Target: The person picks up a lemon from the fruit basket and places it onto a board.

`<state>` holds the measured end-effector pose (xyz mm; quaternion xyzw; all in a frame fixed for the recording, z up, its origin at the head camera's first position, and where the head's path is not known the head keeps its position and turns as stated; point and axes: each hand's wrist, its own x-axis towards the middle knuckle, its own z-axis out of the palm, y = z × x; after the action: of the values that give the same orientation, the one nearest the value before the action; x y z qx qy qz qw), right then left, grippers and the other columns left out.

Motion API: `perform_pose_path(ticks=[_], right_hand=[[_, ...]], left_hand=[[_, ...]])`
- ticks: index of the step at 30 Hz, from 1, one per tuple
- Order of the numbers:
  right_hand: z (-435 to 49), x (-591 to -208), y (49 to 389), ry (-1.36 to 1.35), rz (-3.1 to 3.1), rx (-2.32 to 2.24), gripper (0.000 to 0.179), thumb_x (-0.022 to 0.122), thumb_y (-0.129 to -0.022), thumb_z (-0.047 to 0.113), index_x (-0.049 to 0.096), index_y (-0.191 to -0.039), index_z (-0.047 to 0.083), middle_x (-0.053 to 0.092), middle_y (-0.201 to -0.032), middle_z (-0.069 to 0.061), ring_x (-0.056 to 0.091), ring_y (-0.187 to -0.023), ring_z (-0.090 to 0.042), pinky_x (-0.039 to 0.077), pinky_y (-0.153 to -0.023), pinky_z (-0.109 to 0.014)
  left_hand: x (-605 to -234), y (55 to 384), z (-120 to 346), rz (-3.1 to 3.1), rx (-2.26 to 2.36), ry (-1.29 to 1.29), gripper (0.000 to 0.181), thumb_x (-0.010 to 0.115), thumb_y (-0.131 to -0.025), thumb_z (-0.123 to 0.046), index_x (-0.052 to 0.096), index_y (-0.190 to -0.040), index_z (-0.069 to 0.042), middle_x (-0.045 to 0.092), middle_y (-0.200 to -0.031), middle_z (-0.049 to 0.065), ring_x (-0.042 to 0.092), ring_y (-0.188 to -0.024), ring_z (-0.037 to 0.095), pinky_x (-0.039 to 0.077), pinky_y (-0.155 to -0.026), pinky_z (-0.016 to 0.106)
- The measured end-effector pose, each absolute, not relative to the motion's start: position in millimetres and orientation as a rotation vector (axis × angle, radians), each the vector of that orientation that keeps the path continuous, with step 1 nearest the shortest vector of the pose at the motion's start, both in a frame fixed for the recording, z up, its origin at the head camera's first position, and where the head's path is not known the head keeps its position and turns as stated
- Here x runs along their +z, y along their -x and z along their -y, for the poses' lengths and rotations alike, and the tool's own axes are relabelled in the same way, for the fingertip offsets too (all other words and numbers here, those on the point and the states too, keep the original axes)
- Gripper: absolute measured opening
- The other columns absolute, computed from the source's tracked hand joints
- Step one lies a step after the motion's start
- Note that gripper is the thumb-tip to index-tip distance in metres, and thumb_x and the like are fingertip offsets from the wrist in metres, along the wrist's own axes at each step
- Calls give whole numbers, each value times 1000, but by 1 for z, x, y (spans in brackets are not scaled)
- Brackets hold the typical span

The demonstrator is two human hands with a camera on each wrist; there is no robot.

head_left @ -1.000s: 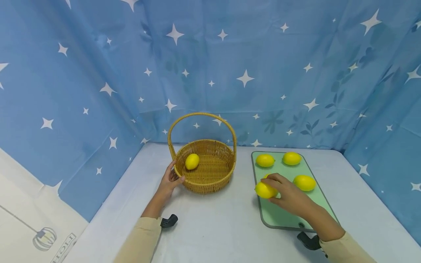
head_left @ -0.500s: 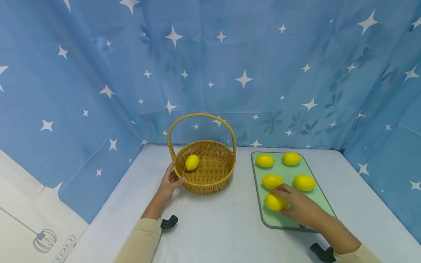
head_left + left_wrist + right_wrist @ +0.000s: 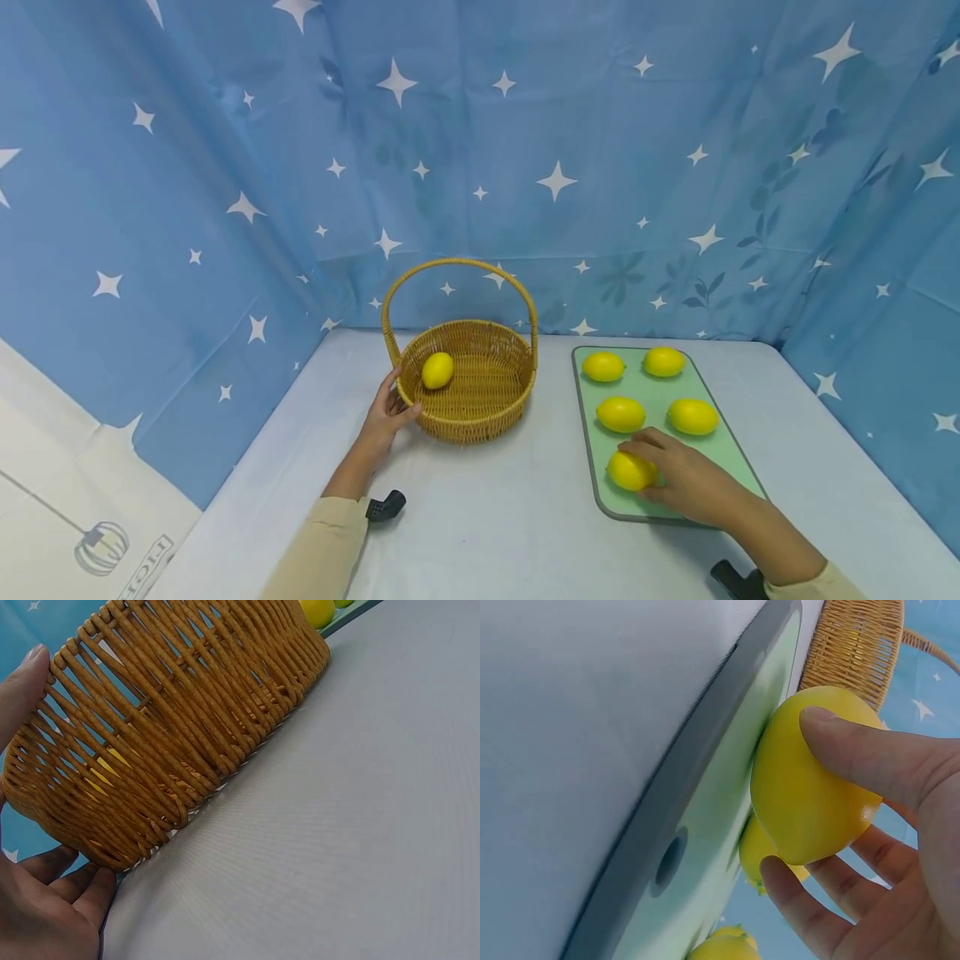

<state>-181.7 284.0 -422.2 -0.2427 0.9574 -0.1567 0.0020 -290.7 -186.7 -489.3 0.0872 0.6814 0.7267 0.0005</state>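
My left hand point(image 3: 382, 417) holds the left side of a wicker basket point(image 3: 468, 431). In the left wrist view, the thumb lies at the rim of the basket point(image 3: 187, 697) and the fingers touch its lower edge. One lemon point(image 3: 437, 371) lies inside the basket. At the near end of a green cutting board point(image 3: 637, 504), my right hand point(image 3: 686, 475) grips another lemon point(image 3: 630, 472). The right wrist view has the thumb on top of this lemon point(image 3: 810, 780), low against the board; whether it bears its full weight there I cannot tell.
Several more lemons lie on the board, among them a near-left lemon point(image 3: 620, 414), a right lemon point(image 3: 693, 417) and two at the back. The basket's tall handle point(image 3: 459, 261) arches upward. A blue star-patterned curtain point(image 3: 480, 150) hangs behind the white table point(image 3: 480, 533).
My right hand has brought its lemon down and toward me, from over the near-left lemon to the board's near end. The left hand and basket have stayed put.
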Motion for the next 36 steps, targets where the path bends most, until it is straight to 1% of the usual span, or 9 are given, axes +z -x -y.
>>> perform_pose_path(ticks=[5, 11, 13, 18, 24, 29, 36], right_hand=[[-286, -423, 180, 760, -3003, -477, 59, 83, -76, 18, 60, -131, 14, 54, -127, -2, 55, -108, -21, 50, -91, -44], [-286, -422, 181, 753, -2997, -471, 62, 84, -75, 19, 59, -131, 13, 54, -125, -1, 55, -108, -19, 49, -92, -45], [-286, -422, 181, 739, -2999, -470, 62, 84, -75, 20, 60, -131, 14, 54, -125, 0, 55, -107, -19, 49, -92, -45], [-287, -419, 180, 695, -2988, -492, 61, 85, -74, 19, 61, -130, 14, 54, -125, 1, 55, -107, -19, 49, -93, -46], [-289, -416, 182, 609, -2947, -516, 64, 86, -72, 24, 61, -131, 17, 53, -128, 2, 53, -109, -19, 47, -95, -49], [-291, -415, 183, 661, -2940, -532, 65, 87, -71, 26, 61, -130, 16, 53, -129, 1, 54, -110, -20, 47, -95, -48], [-290, -410, 184, 684, -2923, -534, 63, 86, -72, 27, 63, -129, 16, 54, -129, -1, 54, -113, -25, 46, -95, -52]], left_hand=[[-489, 291, 187, -2141, 2277, -273, 85, 70, -91, -13, 17, -156, -26, 19, -158, 18, 21, -144, 30, 24, -114, 41], [-489, 292, 188, -2165, 2256, -288, 84, 69, -91, -10, 17, -156, -28, 16, -159, 18, 19, -144, 30, 24, -114, 44], [-489, 292, 188, -2161, 2255, -310, 84, 68, -92, -10, 16, -156, -27, 15, -159, 18, 18, -145, 31, 24, -114, 44], [-489, 291, 188, -2150, 2261, -320, 86, 70, -91, -14, 16, -156, -26, 16, -159, 17, 18, -145, 30, 24, -113, 44], [-489, 290, 187, -2149, 2267, -290, 86, 71, -90, -13, 17, -156, -28, 16, -159, 16, 19, -145, 29, 25, -113, 42], [-488, 289, 187, -2135, 2277, -300, 86, 70, -90, -11, 17, -156, -26, 16, -159, 17, 18, -145, 29, 25, -113, 43], [-485, 290, 188, -2105, 2270, -282, 86, 67, -92, -8, 14, -157, -26, 12, -160, 18, 15, -145, 30, 22, -114, 43]])
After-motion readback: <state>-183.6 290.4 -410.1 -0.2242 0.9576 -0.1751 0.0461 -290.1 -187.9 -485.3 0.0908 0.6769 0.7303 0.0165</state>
